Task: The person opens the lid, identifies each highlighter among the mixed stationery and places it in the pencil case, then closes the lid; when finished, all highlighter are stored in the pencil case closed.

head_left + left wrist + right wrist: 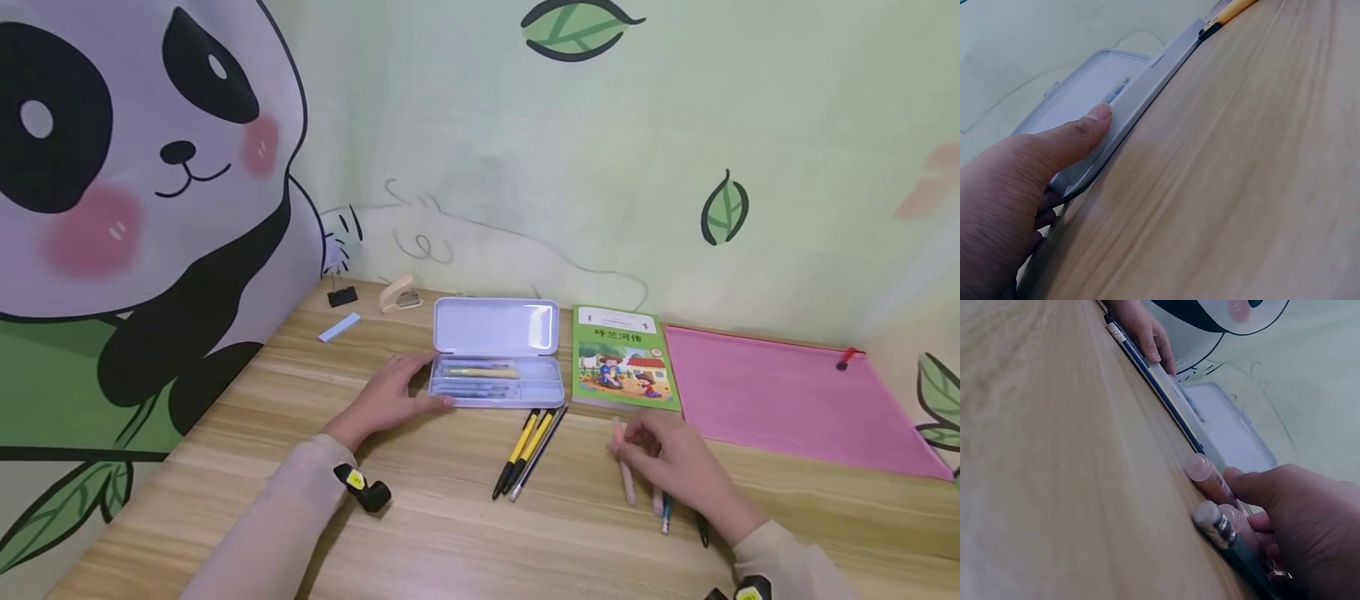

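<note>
Now, two hands over the desk (450, 533). The left hand (390, 398) lies against the left end of the one pencil case (497, 379), fingers fairly straight, thumb tip pressed on its front rim; from the left wrist the thumb (1094, 119) shows on that pale edge. The case lies open near the back of the desk, lid up, with several pens inside; I can't count them. The right hand (675, 467) sits to the right of the case, in front of the book, fingers curled over a small bunch of pens (626, 475); a pink one sticks out, and at least two darker ones show beneath. From the right wrist they lie flat on the wood under the fingers (1254, 487).

Between the hands, three loose pens (528, 450) lie side by side: two yellow-and-black, one slimmer and dark.

One green book (624, 360) lies just right of the case, with one pink zip pouch (787, 396) beside it. Back left: one stapler (399, 295), one black binder clip (342, 295), one pale blue eraser (339, 327).

Light wood-grain desk, set in a corner; panda (127, 167) on the left wall, green leaves on the back wall.
</note>
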Tool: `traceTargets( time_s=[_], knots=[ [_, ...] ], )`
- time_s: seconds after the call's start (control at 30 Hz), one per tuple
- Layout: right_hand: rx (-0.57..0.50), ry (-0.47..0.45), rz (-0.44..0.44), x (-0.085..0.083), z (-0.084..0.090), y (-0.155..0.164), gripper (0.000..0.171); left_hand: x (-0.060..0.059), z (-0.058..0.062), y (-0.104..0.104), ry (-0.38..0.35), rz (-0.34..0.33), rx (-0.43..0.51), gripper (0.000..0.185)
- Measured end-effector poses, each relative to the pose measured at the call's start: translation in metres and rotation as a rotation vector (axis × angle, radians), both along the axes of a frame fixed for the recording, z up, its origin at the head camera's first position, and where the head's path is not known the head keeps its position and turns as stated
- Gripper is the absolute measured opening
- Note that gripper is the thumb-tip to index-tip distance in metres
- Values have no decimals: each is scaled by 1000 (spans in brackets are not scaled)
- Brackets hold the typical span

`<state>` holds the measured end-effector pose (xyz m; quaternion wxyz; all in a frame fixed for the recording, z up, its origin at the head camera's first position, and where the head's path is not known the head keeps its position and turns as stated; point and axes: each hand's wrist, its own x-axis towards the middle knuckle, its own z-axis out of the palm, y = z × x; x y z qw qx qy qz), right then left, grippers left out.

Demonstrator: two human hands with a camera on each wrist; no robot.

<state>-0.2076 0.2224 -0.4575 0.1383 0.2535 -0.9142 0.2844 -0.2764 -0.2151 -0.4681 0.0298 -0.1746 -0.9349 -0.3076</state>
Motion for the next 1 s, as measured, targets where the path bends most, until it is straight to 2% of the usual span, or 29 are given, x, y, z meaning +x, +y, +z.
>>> traceTargets(
  time_s=[0.17, 0.4, 0.63, 0.9, 1.0],
  knots=[
    [22, -16, 39, 0, -3, -1, 19, -1, -1, -1, -1, 1, -2, 102],
    [77, -51, 71, 3, -2, -2, 33, -3, -2, -2, 4, 1, -2, 101],
    [100, -17, 112, 4, -2, -2, 23, -3, -2, -2, 14, -6, 1, 102],
    [29, 17, 144, 3, -5, 0, 21, -3, -3, -2, 12, -4, 2, 102],
    [-18, -9, 148, 2, -6, 2, 14, -3, -3, -2, 9, 1, 5, 103]
  ],
)
